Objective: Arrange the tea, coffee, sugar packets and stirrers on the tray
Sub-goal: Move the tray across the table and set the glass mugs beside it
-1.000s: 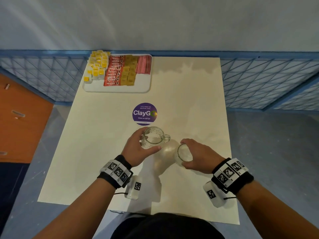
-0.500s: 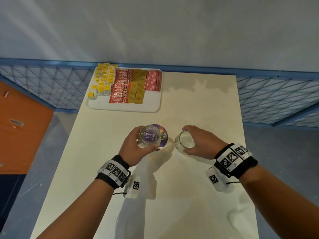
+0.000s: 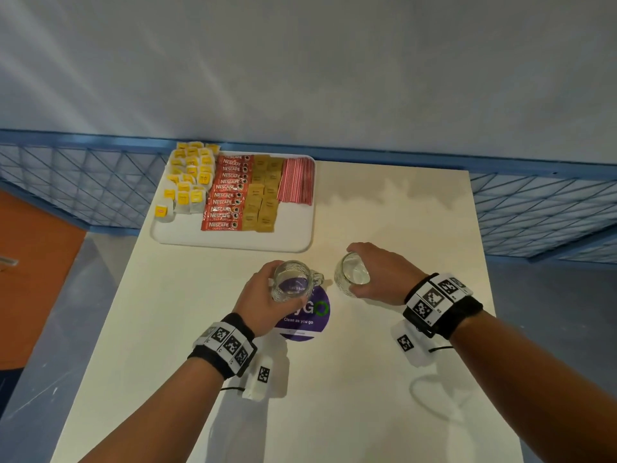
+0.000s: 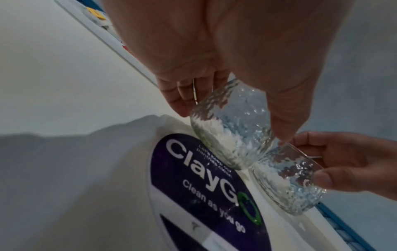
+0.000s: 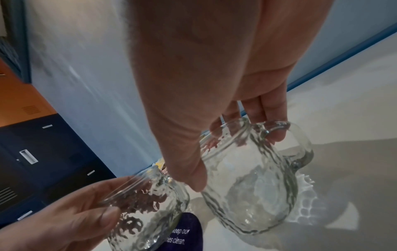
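Each hand grasps a dimpled clear glass mug by its body: the left hand (image 3: 263, 295) one mug (image 3: 291, 279), the right hand (image 3: 380, 274) the other mug (image 3: 351, 274), both just short of the white tray (image 3: 233, 240). The mugs nearly touch and could clink or chip. On the tray lie yellow tea bags (image 3: 190, 177), red coffee sachets (image 3: 228, 195), brown sugar packets (image 3: 263, 195) and striped stirrers (image 3: 297, 180) in rows
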